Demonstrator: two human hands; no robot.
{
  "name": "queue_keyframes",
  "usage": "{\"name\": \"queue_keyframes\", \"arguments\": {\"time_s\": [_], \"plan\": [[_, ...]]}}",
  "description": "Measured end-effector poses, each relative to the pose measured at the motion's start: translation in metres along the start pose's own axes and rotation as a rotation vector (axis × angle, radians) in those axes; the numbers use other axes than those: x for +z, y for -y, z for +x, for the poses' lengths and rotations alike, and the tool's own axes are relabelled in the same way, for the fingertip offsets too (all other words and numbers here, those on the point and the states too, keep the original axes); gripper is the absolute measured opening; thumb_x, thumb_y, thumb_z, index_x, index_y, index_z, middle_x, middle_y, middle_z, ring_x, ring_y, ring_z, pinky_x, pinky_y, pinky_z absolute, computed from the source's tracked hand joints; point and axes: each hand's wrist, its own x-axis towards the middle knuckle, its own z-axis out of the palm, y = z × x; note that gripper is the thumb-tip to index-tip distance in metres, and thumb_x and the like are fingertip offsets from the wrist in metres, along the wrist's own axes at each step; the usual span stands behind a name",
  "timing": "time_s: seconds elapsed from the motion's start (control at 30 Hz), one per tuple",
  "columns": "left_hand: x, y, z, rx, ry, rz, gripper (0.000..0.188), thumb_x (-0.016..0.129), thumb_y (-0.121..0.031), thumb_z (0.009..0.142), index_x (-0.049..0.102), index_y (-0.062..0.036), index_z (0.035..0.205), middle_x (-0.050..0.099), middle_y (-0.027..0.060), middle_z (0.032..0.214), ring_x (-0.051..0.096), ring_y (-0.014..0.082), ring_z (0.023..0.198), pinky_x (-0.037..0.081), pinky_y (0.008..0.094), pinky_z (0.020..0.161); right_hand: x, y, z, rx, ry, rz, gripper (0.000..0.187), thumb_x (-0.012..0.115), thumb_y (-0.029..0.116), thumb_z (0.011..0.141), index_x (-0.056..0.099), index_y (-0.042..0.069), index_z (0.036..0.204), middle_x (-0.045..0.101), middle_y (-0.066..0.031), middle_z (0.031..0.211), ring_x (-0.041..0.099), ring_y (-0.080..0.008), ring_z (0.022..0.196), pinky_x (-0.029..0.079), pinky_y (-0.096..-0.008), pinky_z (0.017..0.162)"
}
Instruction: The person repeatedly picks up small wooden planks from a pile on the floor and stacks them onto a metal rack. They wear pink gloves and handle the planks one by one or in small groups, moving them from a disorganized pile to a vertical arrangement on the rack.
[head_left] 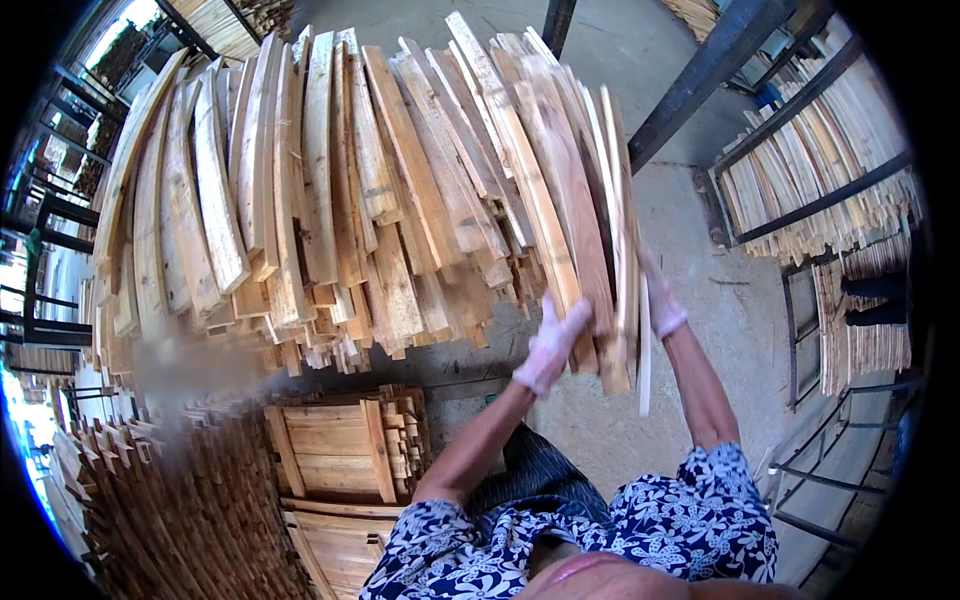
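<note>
A large stack of rough wooden planks fills the upper middle, with uneven ends pointing toward me. At its right side, several long planks, one reddish-brown and others pale, stick out nearer to me than the rest. My left hand, in a whitish glove, grips these planks near their close ends from the left. On their right side, my right hand, gloved too, presses against the outer thin slats. The planks lie between both hands; the right fingers are partly hidden behind the wood.
A dark metal post rises beyond the stack to the right. Racks of pale slats stand at far right, above an empty metal frame. Wooden panels and a darker slat pile lie at lower left. A blurred patch covers part of the left.
</note>
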Motion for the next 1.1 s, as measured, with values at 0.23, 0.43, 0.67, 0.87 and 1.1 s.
{"name": "queue_keyframes", "arguments": {"time_s": [0.23, 0.43, 0.67, 0.87, 1.1], "plan": [[-0.045, 0.076, -0.06, -0.329, 0.235, -0.366, 0.075, 0.067, -0.049, 0.095, 0.042, -0.004, 0.15, 0.054, 0.0111, 0.144, 0.055, 0.0227, 0.127, 0.045, 0.0389, 0.11, -0.074, -0.099, -0.037, 0.178, -0.012, 0.245, 0.081, 0.042, 0.066, 0.1, 0.042, 0.004, 0.151, 0.052, -0.009, 0.147, 0.052, -0.02, 0.131, 0.04, -0.0367, 0.112], [-0.056, 0.087, -0.1, -0.298, 0.386, -0.097, 0.087, 0.076, -0.043, 0.09, 0.032, -0.008, 0.156, 0.052, 0.0099, 0.142, 0.052, 0.0189, 0.127, 0.044, 0.0366, 0.109, 0.031, -0.079, -0.108, 0.017, -0.093, 0.196, 0.066, 0.056, 0.061, 0.095, 0.057, 0.011, 0.138, 0.067, -0.0033, 0.119, 0.066, -0.0144, 0.105, 0.057, -0.0309, 0.09], [-0.037, 0.173, -0.169, 0.137, 0.297, -0.056, 0.11, 0.085, -0.039, 0.082, 0.015, -0.005, 0.159, 0.052, 0.0126, 0.142, 0.05, 0.0223, 0.129, 0.042, 0.0362, 0.108, 0.019, -0.127, -0.183, -0.067, -0.081, 0.174, 0.075, 0.057, 0.066, 0.092, 0.051, 0.011, 0.143, 0.061, -0.007, 0.13, 0.059, -0.0217, 0.118, 0.049, -0.0373, 0.105], [-0.096, 0.152, -0.245, 0.159, 0.298, 0.193, 0.108, 0.085, -0.045, 0.08, 0.025, -0.0014, 0.157, 0.06, 0.0159, 0.137, 0.059, 0.0225, 0.122, 0.047, 0.0307, 0.103, 0.111, -0.117, -0.219, 0.139, 0.039, 0.132, 0.067, 0.06, 0.056, 0.093, 0.056, 0.005, 0.136, 0.067, -0.0111, 0.12, 0.067, -0.0256, 0.104, 0.058, -0.0389, 0.091], [-0.181, 0.317, -0.302, 0.479, -0.351, -0.666, 0.083, 0.081, -0.026, 0.087, 0.037, -0.0072, 0.155, 0.057, 0.007, 0.14, 0.054, 0.0172, 0.126, 0.043, 0.0332, 0.11, 0.208, -0.27, -0.199, 0.389, 0.462, -0.284, 0.066, 0.06, 0.052, 0.097, 0.055, 0.002, 0.14, 0.065, -0.01, 0.127, 0.063, -0.0227, 0.114, 0.05, -0.0339, 0.103]]}}
